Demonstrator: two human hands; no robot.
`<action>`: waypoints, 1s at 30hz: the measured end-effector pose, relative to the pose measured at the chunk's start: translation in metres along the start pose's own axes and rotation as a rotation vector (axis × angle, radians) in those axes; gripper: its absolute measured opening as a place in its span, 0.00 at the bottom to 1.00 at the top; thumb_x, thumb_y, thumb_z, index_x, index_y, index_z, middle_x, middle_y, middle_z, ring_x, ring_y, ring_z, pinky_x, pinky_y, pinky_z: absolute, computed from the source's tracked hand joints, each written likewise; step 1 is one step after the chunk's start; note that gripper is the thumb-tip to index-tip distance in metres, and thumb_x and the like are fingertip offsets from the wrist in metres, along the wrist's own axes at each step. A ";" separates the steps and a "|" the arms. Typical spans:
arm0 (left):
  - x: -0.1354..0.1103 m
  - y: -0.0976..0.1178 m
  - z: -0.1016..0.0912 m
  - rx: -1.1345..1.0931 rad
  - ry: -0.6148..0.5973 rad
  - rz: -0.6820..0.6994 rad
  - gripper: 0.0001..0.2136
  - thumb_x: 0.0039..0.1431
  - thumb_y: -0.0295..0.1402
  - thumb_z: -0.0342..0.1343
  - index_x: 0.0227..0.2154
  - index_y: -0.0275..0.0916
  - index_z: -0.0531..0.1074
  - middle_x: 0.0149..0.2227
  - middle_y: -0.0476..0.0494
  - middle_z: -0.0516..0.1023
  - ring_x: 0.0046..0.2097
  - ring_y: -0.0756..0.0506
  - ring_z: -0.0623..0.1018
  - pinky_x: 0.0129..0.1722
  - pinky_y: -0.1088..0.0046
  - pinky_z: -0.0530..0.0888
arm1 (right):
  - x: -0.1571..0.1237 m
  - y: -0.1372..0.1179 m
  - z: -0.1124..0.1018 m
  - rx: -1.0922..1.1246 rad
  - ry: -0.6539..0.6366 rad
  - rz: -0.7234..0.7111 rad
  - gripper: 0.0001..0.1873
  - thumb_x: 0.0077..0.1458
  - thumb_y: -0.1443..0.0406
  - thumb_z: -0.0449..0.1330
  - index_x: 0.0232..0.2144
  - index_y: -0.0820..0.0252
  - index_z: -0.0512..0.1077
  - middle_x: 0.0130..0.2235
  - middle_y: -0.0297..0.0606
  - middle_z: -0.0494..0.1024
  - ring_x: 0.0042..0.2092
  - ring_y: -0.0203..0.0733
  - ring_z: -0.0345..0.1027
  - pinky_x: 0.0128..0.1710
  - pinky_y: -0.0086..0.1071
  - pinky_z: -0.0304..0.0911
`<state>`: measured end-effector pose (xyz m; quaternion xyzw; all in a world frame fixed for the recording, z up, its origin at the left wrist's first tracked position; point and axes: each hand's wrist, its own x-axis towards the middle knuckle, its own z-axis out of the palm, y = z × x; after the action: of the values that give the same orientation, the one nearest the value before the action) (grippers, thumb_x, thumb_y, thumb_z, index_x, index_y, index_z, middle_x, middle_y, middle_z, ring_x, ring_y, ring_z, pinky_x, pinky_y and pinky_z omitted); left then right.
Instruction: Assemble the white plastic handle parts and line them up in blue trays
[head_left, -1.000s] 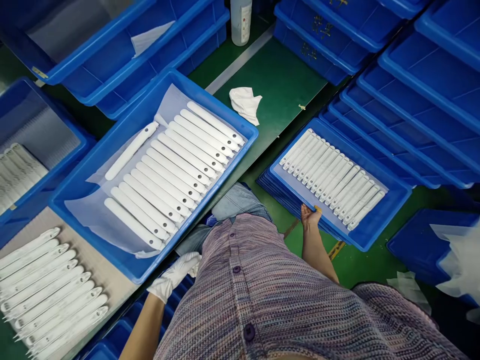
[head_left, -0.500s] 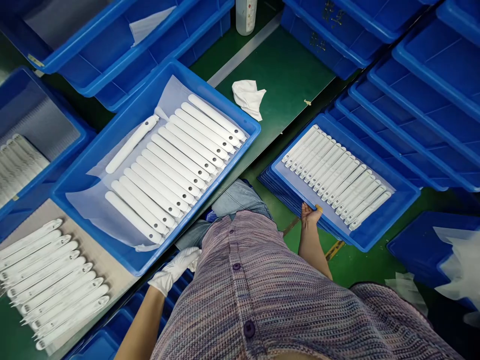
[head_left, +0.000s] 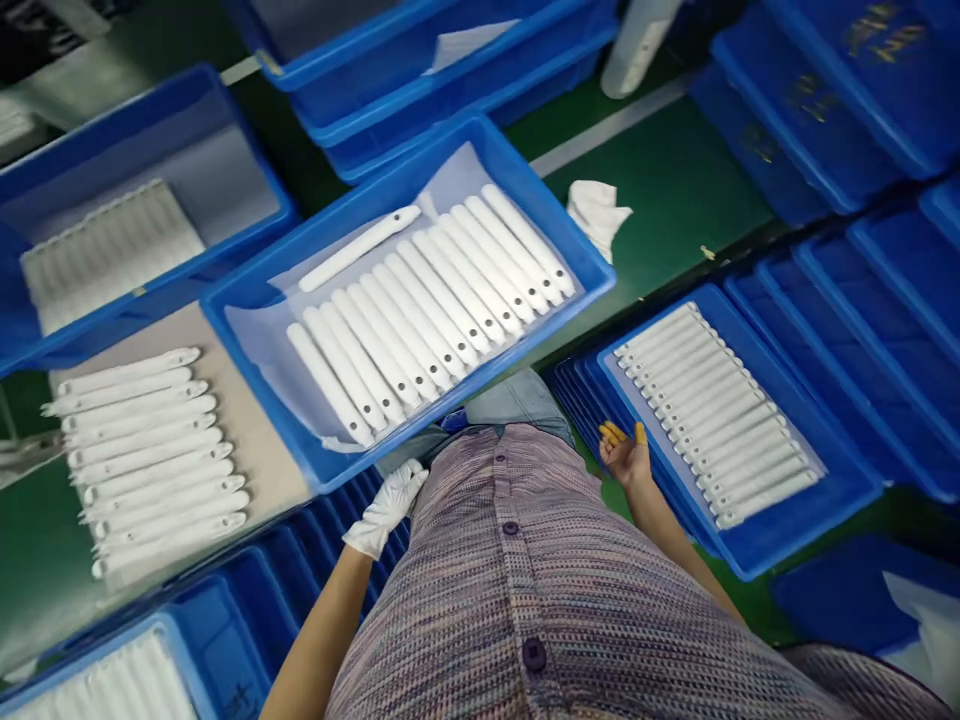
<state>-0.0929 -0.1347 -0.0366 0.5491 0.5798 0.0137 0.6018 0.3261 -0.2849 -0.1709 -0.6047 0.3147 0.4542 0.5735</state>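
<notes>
My left hand [head_left: 386, 508], in a white glove, hangs beside my trousers with its fingers curled together; nothing shows in it. My right hand [head_left: 624, 455] is bare except for yellow finger covers. Its palm is turned up and its fingers are spread, beside the left rim of a blue bin [head_left: 847, 490]. That bin holds a row of slim white strips [head_left: 712, 410], each with a hole at one end. Ahead of me, a larger tilted blue bin [head_left: 262, 395] on the bench carries white strips [head_left: 427, 320] on a paper liner, one lying crosswise apart from the row.
At the left, more white strips [head_left: 161, 450] lie on a beige board [head_left: 262, 450]. Stacked blue bins [head_left: 465, 90] stand behind, others [head_left: 862, 260] at the right. A crumpled white cloth [head_left: 596, 215] and a bottle [head_left: 637, 50] are on the green bench [head_left: 675, 180].
My right hand has let go of the right-hand bin's rim and opened, palm up. My view has turned, so the bench shows farther right. My left hand stays by my side.
</notes>
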 end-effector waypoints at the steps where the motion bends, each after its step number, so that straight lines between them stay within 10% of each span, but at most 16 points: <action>1: -0.006 -0.009 -0.001 -0.007 0.061 -0.010 0.15 0.60 0.49 0.57 0.27 0.46 0.64 0.31 0.50 0.69 0.40 0.41 0.72 0.49 0.60 0.73 | -0.010 -0.002 0.017 -0.067 -0.082 0.005 0.27 0.75 0.53 0.44 0.39 0.65 0.76 0.27 0.40 0.78 0.22 0.35 0.67 0.19 0.26 0.68; 12: -0.042 -0.062 0.000 -0.082 0.409 -0.123 0.14 0.60 0.46 0.59 0.31 0.43 0.66 0.32 0.50 0.71 0.38 0.45 0.72 0.48 0.67 0.73 | -0.112 -0.085 0.233 -0.584 -0.720 -0.116 0.21 0.66 0.71 0.57 0.20 0.58 0.70 0.16 0.30 0.65 0.20 0.34 0.63 0.22 0.30 0.68; 18: -0.056 -0.018 -0.040 -0.175 0.339 0.202 0.13 0.69 0.45 0.56 0.43 0.41 0.78 0.35 0.46 0.80 0.34 0.48 0.77 0.39 0.71 0.77 | -0.146 -0.066 0.338 -0.948 -1.311 -0.782 0.11 0.55 0.57 0.73 0.39 0.54 0.83 0.33 0.37 0.82 0.27 0.34 0.73 0.30 0.32 0.74; 24: -0.001 -0.005 -0.083 -0.051 1.121 0.309 0.25 0.69 0.43 0.56 0.63 0.35 0.68 0.63 0.30 0.73 0.62 0.40 0.76 0.65 0.60 0.71 | -0.098 -0.107 0.387 -0.909 -0.998 -1.428 0.19 0.66 0.72 0.59 0.55 0.51 0.76 0.49 0.43 0.83 0.43 0.37 0.81 0.50 0.39 0.74; 30: 0.040 -0.024 -0.107 0.036 0.978 0.133 0.35 0.64 0.49 0.56 0.68 0.33 0.63 0.68 0.26 0.69 0.70 0.32 0.69 0.71 0.51 0.64 | -0.050 -0.155 0.363 -1.348 -0.368 -1.632 0.31 0.55 0.81 0.65 0.60 0.62 0.75 0.57 0.59 0.79 0.57 0.43 0.78 0.59 0.41 0.68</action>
<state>-0.1713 -0.0492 -0.0508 0.5246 0.7581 0.2980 0.2474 0.3783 0.0861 -0.0361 -0.7464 -0.5907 0.0980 0.2905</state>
